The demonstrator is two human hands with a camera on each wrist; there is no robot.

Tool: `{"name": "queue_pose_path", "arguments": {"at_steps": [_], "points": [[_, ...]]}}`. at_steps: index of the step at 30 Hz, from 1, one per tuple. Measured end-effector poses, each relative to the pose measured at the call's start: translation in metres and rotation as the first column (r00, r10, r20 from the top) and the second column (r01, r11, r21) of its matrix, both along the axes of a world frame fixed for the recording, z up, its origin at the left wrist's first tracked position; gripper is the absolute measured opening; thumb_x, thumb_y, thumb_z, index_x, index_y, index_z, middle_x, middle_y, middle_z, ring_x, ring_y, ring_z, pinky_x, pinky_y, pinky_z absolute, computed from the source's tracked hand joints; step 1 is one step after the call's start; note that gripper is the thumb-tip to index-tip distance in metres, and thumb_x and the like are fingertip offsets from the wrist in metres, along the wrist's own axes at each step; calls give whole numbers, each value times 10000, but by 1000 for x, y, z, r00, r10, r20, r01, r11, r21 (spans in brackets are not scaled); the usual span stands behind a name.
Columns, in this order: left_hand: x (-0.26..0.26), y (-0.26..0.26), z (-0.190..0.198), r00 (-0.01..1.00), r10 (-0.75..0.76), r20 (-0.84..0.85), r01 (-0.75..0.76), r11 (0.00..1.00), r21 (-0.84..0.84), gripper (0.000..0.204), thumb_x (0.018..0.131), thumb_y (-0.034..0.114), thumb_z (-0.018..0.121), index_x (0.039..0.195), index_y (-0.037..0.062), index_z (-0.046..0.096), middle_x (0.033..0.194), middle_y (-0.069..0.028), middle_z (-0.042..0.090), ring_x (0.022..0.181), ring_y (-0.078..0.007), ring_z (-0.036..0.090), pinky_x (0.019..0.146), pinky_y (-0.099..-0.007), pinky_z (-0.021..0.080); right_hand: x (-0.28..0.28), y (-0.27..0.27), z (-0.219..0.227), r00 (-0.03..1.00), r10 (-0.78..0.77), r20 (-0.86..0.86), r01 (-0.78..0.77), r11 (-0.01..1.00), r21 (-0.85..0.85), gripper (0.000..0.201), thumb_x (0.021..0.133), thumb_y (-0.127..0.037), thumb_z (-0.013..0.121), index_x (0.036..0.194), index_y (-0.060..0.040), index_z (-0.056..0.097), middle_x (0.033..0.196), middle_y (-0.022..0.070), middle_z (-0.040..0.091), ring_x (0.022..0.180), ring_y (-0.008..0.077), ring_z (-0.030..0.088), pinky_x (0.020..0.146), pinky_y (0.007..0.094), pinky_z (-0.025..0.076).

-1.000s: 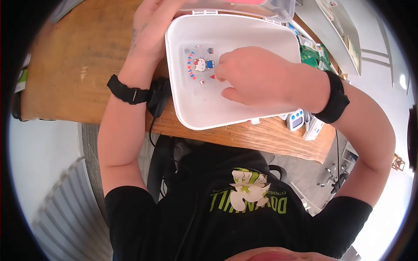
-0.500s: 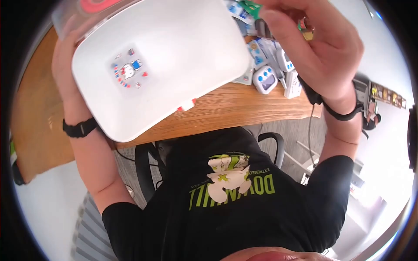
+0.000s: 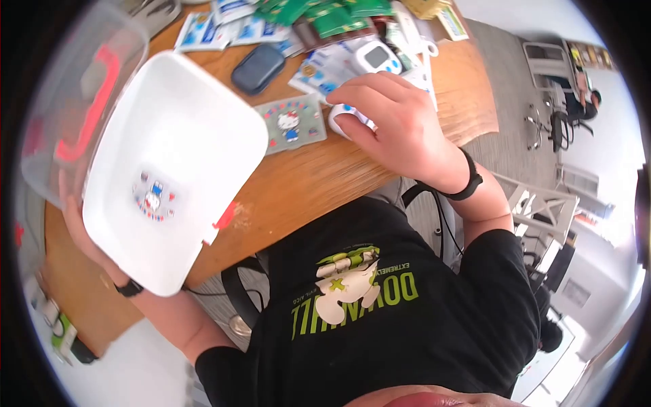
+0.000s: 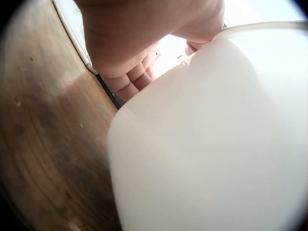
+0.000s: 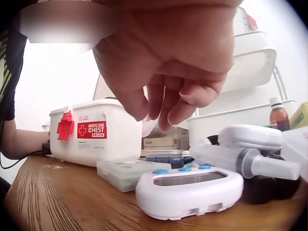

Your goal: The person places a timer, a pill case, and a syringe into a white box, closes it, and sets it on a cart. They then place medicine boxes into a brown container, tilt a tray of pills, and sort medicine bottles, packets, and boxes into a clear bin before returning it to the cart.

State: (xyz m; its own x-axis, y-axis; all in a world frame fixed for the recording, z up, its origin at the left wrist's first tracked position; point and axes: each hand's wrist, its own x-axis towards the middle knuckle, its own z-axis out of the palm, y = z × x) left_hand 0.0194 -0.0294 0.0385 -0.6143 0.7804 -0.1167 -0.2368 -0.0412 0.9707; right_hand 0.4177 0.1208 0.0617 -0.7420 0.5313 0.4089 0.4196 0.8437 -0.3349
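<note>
A white medicine chest (image 3: pixel 210 122) with a cartoon cat print inside stands on the wooden table, its clear lid (image 3: pixel 129 47) swung back. My left hand (image 4: pixel 144 43) grips the chest's back edge by the hinge; in the head view the chest and lid hide most of it. My right hand (image 3: pixel 400 122) hovers over the table's front part, fingers loosely bent downward and holding nothing. Just below it lies a white device with blue buttons and a screen (image 5: pixel 190 192). Beside that is a flat translucent case (image 3: pixel 291 125) with the same cat print.
Behind my right hand lie a second white device (image 3: pixel 376 57), a dark blue case (image 3: pixel 258 68), green packets (image 3: pixel 339 17) and blue-white sachets (image 3: pixel 203 30). A plastic syringe (image 5: pixel 260 161) and a brown bottle (image 5: pixel 278 113) show in the right wrist view. White shelving (image 5: pixel 250 62) stands behind.
My right hand has come out of the chest, lifted to the right and lowered over the small things beside it. The head view has turned to the right. My left hand stays at the chest.
</note>
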Motion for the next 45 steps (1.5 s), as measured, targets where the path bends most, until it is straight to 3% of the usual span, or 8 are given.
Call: {"name": "queue_pose_path", "arguments": {"at_steps": [9,12,18,26,32,38,41,45], "points": [[19,12,13,985,57,-166,-61,998,-23,700,991,368,374,1553,-28,241,1489,-273,460,1350,-398,497,1118,-535,438,88,54,-13,775,-631,-36,617,767,-177,146,888,-123,704,1025,-88,738,832,64,726,713,196,700,618,327,548],[34,14,18,992,68,-105,-66,998,17,696,980,358,389,1544,-30,263,1485,-280,460,1345,-403,499,1111,-533,443,110,62,-28,759,-651,-27,645,757,-108,172,899,-147,691,1048,-73,734,821,68,725,706,184,697,621,321,548],[3,6,-1,993,71,-90,-65,996,66,622,994,274,384,1535,-11,270,1493,-314,421,1339,-424,500,1080,-548,490,91,60,-7,789,-614,28,590,744,-313,202,885,-158,709,1059,-57,723,840,75,729,743,195,692,671,341,550],[14,15,13,957,18,-289,-7,999,40,591,963,192,388,1505,-41,345,1474,-294,473,1270,-379,585,1002,-467,563,38,101,9,949,-317,-11,316,949,-10,245,877,-199,713,1082,-65,702,923,95,721,819,298,696,735,408,551],[14,15,16,957,41,-288,-19,997,79,540,982,173,361,1461,-66,431,1398,-256,561,1210,-316,636,971,-433,574,4,102,18,971,-234,54,236,971,-33,265,873,-203,710,1103,-72,699,1050,111,698,973,323,677,827,419,546],[13,17,14,971,71,-228,-65,997,36,529,963,140,362,1442,-75,427,1357,-291,575,1132,-350,673,903,-427,623,4,106,-3,934,-339,114,297,912,283,412,893,-298,698,1212,-38,676,1219,164,647,1144,348,617,959,428,516],[22,29,20,970,63,-233,-59,998,24,527,966,153,370,1436,-76,437,1366,-287,571,1150,-351,662,921,-434,613,0,95,6,902,-214,375,228,974,7,540,923,-332,678,1365,-39,579,1454,216,525,1333,389,506,1099,457,439],[27,26,23,958,56,-282,-57,998,5,539,970,178,370,1442,-74,431,1389,-282,559,1185,-361,641,951,-449,596,-5,78,10,958,48,283,-9,990,-138,546,921,-280,688,1382,-16,558,1449,235,520,1353,392,488,1134,455,400]]}}
